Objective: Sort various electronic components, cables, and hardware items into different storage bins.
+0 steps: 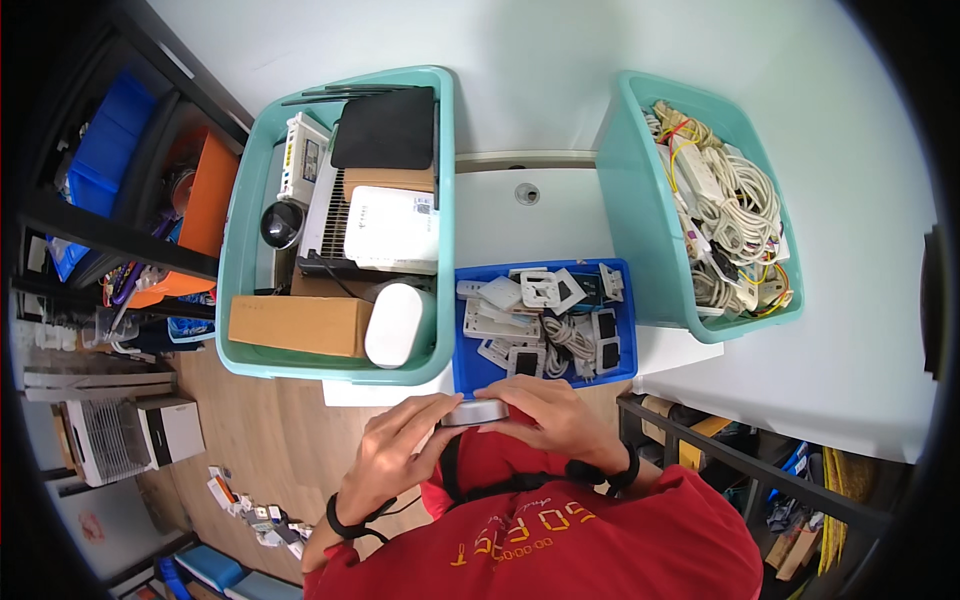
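Observation:
Close in front of my red shirt, my left hand point(397, 442) and my right hand point(562, 420) hold a small grey, silver-edged device point(475, 412) between them, by its two sides. Just beyond it lies a blue plastic tray point(628, 367) with white wall sockets, switch plates and a coiled white cable point(570, 339). To the left stands a teal plastic bin point(448, 225) holding a white router point(394, 225), a brown cardboard box point(298, 324), a white rounded device point(399, 325) and a black dome-shaped object point(282, 224).
A second teal bin point(645, 247), full of white cables and power strips, stands at the right on the white table point(525, 232). Dark metal shelving point(135, 240) borders the left side, another rack point(757, 457) the lower right. Small boxes point(274, 525) lie on the wooden floor.

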Tool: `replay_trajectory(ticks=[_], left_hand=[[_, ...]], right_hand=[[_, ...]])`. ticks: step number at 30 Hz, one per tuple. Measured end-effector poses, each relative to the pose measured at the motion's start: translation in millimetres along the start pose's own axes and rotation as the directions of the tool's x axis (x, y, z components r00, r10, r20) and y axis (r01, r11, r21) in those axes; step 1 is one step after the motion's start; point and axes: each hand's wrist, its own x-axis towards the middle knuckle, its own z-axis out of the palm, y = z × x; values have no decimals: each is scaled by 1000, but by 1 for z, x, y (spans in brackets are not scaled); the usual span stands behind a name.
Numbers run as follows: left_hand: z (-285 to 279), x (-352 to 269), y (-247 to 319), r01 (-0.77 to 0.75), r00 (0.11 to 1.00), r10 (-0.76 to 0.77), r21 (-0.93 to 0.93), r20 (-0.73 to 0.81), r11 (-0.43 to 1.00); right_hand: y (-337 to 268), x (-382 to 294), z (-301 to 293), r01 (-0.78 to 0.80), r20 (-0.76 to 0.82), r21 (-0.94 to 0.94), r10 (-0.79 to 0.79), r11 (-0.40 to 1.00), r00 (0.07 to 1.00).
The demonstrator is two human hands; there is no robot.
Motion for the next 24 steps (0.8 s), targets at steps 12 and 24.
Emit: replay_trajectory(ticks=[12, 24], left_hand=[[-129, 66, -156, 160, 986, -132, 379, -98, 911], [-159, 81, -236, -31, 967, -109, 527, 232, 849]], right_hand=[[3, 24, 37, -354, -131, -247, 330, 902, 935], [14, 35, 42, -516, -251, -206, 465, 832, 849]])
